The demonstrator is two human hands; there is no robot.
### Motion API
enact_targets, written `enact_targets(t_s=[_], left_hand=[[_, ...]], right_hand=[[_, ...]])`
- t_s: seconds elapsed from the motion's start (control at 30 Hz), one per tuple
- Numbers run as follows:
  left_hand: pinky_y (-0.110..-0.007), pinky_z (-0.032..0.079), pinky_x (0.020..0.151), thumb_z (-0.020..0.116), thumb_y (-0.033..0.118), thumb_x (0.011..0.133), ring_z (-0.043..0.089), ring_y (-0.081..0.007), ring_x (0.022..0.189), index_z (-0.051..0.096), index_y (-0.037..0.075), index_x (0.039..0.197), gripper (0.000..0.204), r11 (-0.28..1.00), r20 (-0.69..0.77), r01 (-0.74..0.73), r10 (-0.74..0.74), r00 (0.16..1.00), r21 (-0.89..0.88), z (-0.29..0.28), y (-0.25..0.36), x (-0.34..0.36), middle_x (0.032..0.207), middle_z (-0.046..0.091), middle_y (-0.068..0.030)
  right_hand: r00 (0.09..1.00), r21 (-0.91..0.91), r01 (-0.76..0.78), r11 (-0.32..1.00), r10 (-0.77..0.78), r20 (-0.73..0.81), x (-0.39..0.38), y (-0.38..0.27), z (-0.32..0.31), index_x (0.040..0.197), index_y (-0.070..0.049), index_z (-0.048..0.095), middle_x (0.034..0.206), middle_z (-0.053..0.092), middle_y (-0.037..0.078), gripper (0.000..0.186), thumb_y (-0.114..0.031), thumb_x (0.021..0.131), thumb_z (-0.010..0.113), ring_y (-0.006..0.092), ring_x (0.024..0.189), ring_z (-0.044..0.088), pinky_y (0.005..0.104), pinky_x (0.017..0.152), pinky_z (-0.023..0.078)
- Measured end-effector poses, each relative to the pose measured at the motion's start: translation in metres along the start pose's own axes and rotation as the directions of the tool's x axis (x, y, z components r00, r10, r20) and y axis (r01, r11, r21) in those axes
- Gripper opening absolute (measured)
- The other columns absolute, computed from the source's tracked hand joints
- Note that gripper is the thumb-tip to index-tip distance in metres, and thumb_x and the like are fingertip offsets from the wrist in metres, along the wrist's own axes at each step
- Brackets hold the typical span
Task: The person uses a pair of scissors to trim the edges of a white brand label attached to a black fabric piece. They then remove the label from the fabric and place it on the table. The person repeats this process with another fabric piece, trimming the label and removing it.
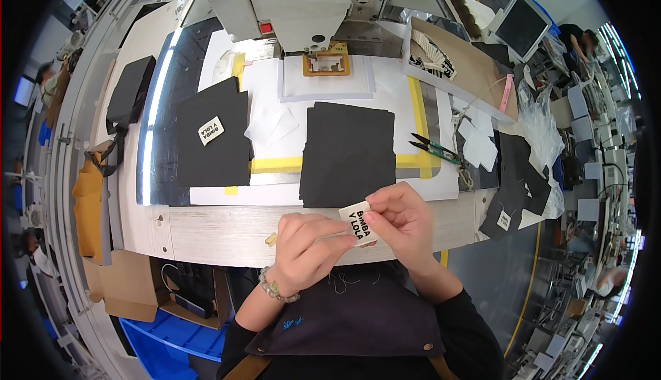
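Observation:
Both of my hands pinch a small cream label (357,220) with black print, held over the table's near edge. My left hand (306,248) grips its lower left side, with a bead bracelet on that wrist. My right hand (403,218) holds the label's right side with thumb and fingers. Just beyond the hands lies a black fabric piece (348,152) on the white work surface. A second black fabric piece (212,133), with a similar label lying on it, sits to the left.
A white sewing machine head (289,1) stands at the back with a tan frame clamp (326,63) under it. Green-handled snips (435,148) lie to the right. More black pieces (513,187), plastic bags and a monitor (521,27) are at the right; blue bins (165,339) sit below left.

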State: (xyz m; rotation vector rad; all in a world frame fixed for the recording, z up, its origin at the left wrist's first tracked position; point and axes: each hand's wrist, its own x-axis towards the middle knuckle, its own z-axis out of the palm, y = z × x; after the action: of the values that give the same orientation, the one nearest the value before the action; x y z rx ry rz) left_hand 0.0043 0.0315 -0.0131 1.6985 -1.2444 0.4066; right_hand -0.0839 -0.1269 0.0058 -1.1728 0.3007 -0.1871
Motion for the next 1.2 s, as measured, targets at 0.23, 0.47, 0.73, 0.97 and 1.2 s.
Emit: enact_targets(t_s=[0.23,0.47,0.73,0.97,1.2], left_hand=[[-0.026,0.043,0.061,0.073,-0.004,0.067,0.061,-0.0165,0.066,0.066,0.004,0.078,0.015,0.889,0.075,0.328,-0.321,0.944,-0.319,-0.003,0.004,-0.002,0.074,0.068,-0.0063],[-0.027,0.045,0.061,0.074,-0.002,0.070,0.060,-0.0167,0.066,0.069,0.005,0.082,0.014,0.521,0.275,0.549,-0.512,0.814,-0.654,-0.007,0.001,-0.009,0.076,0.068,-0.0043],[-0.028,0.045,0.064,0.072,0.001,0.074,0.059,-0.0171,0.071,0.070,0.005,0.089,0.016,0.789,0.293,0.361,-0.240,0.926,-0.497,-0.010,-0.003,0.004,0.082,0.067,-0.0040],[-0.028,0.040,0.061,0.075,0.006,0.068,0.058,-0.0162,0.070,0.069,0.006,0.087,0.020,0.929,0.244,0.140,-0.056,0.968,-0.344,-0.014,-0.005,0.009,0.080,0.064,-0.0017],[-0.027,0.037,0.058,0.075,0.002,0.062,0.054,-0.0154,0.063,0.068,0.007,0.085,0.025,0.983,0.175,0.020,0.012,0.984,-0.183,-0.015,0.001,0.008,0.073,0.061,-0.0002]], right_hand=[[0.918,-0.493,0.397,0.774,-0.320,0.235,0.008,0.000,-0.013,0.093,-0.005,0.064,0.100,0.058,0.007,0.018,-0.004,0.076,0.072,0.0115,0.089,0.055,0.0244,0.072,0.043],[0.965,-0.139,0.041,0.989,-0.003,0.264,0.005,0.006,-0.015,0.079,-0.003,0.068,0.078,0.066,0.006,0.009,0.000,0.075,0.075,0.0108,0.073,0.061,0.0236,0.069,0.046],[0.923,-0.070,-0.084,0.994,0.104,0.371,0.008,0.003,-0.019,0.075,-0.001,0.067,0.072,0.067,0.005,0.010,-0.001,0.074,0.077,0.0085,0.069,0.061,0.0227,0.067,0.047],[0.901,-0.062,-0.178,0.982,0.188,0.391,0.010,0.001,-0.019,0.074,-0.001,0.066,0.070,0.066,0.003,0.011,-0.002,0.075,0.076,0.0068,0.066,0.059,0.0219,0.062,0.045],[0.895,-0.059,-0.219,0.974,0.225,0.386,0.009,0.000,-0.017,0.075,-0.001,0.066,0.070,0.065,0.003,0.010,-0.003,0.076,0.076,0.0058,0.066,0.058,0.0216,0.062,0.044]])
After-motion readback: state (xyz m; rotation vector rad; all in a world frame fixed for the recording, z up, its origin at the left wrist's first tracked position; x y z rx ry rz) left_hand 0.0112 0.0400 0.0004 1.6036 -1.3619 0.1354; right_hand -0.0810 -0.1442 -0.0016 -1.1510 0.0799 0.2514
